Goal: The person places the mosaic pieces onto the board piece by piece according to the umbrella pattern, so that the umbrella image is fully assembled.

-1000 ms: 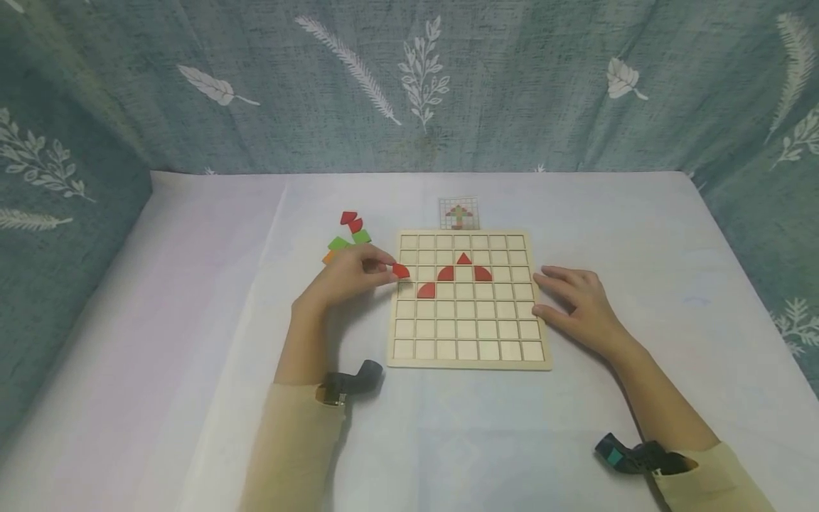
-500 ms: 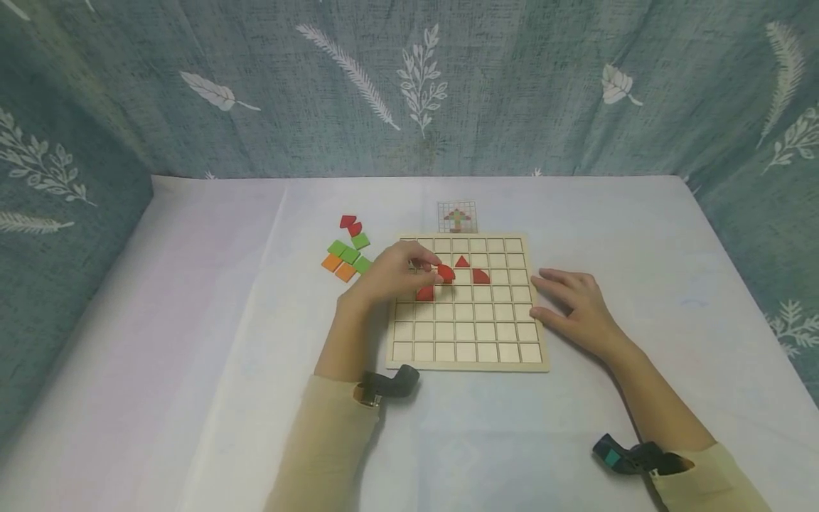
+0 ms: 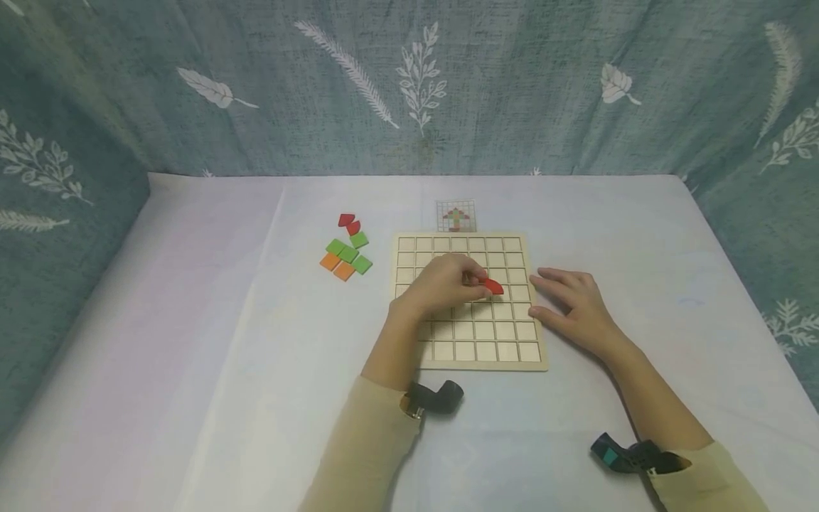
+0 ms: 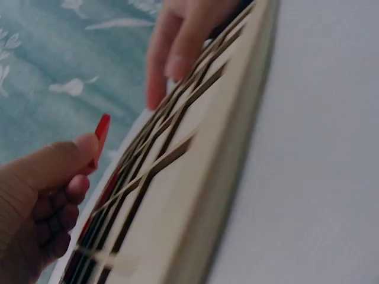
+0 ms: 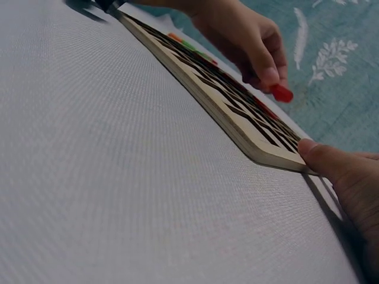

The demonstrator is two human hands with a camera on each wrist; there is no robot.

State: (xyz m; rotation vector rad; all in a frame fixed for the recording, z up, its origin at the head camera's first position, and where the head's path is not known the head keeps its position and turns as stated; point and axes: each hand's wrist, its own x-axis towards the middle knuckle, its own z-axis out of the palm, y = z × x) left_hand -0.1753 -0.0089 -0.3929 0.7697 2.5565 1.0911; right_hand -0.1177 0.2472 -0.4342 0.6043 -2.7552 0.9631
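Note:
My left hand (image 3: 446, 286) pinches a red quarter-circle tile (image 3: 493, 286) between thumb and fingertips, above the right part of a wooden grid board (image 3: 473, 365). In the left wrist view that red tile (image 4: 102, 141) is tilted and apart from the board. The red pieces lying on the board are covered by the left hand in the head view. At the board's right edge, my right hand (image 3: 579, 309) rests with its fingers spread and fairly straight. The right wrist view shows the right thumb (image 5: 325, 158) touching the board's rim.
Left of the board lie several green tiles (image 3: 348, 254), two orange tiles (image 3: 344, 271) and two red tiles (image 3: 353, 227). A small pattern card (image 3: 456, 215) lies behind the board's far edge. A patterned curtain (image 3: 409, 85) hangs behind the white table (image 3: 256, 398).
My left hand has carried the red quarter-circle tile rightward, from the board's left edge across to its right part. The right hand has stayed at the board's right edge.

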